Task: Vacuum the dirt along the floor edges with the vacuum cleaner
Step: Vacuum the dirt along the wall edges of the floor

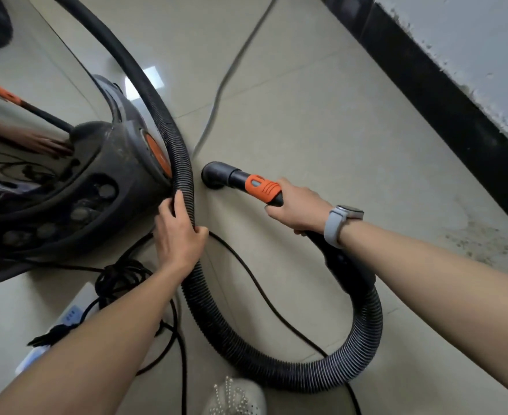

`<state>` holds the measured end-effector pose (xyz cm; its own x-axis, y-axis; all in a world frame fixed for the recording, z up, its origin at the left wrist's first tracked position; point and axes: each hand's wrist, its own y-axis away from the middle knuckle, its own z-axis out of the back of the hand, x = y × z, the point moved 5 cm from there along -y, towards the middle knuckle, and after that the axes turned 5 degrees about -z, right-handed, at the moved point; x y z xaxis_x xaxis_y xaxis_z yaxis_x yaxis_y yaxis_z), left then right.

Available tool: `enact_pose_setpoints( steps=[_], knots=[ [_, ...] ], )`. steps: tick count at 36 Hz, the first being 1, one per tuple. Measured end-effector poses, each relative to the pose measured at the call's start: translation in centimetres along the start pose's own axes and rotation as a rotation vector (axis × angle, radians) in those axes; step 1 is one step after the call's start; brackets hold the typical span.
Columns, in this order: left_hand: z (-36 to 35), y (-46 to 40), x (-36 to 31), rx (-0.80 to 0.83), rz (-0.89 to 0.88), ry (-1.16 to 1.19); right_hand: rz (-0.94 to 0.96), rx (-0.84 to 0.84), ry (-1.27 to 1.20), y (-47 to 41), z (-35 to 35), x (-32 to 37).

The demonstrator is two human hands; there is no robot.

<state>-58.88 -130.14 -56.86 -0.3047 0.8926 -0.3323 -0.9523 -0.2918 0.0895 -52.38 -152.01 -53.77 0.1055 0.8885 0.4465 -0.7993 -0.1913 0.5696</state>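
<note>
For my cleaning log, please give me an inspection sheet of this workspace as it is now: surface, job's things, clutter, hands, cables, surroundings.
Surface: pale tiled floor, dirt patch near the wall.
Job's things: vacuum cleaner on the floor at left; ribbed hose loops in front; nozzle rests on a tile, away from the edge.
Clutter: white power strip; shoe.
Hands: left hand grips the hose; right hand holds the orange grip.
Cables: black cord bundled by the vacuum; grey cable across the tiles.
Surroundings: black skirting, chipped wall.
</note>
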Motion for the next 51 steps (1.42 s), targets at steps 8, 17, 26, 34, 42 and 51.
enact_pose_setpoints(
  steps=[8, 17, 26, 34, 42, 51],
  knots=[
    [1.5, -0.3, 0.3, -0.087, -0.078, -0.029, -0.031, -0.014, -0.097, -3.4, 0.5, 4.6],
    [1.0, -1.0, -0.1, -0.085, -0.029, 0.066, 0.059, 0.102, 0.071, 3.7, -2.7, -1.1],
    [-1.5, 0.7, 0.4, 0.100, 0.061, 0.061, -0.103, -0.116, 0.080, 3.8, 1.5, -5.5],
    [-2.3, 0.0, -0.3, 0.206, 0.091, -0.033, -0.163, -0.114, -0.048, 4.1, 2.9, -5.8],
    [-4.8, -0.1, -6.2, 0.229, 0.022, -0.115, -0.261, -0.039, 0.036, 10.8, -0.1, -10.5],
    [-9.7, 4.5, -20.8, 0.552, -0.385, 0.010, -0.772, -0.265, -0.351, 21.4, 1.6, -20.9]
  ],
)
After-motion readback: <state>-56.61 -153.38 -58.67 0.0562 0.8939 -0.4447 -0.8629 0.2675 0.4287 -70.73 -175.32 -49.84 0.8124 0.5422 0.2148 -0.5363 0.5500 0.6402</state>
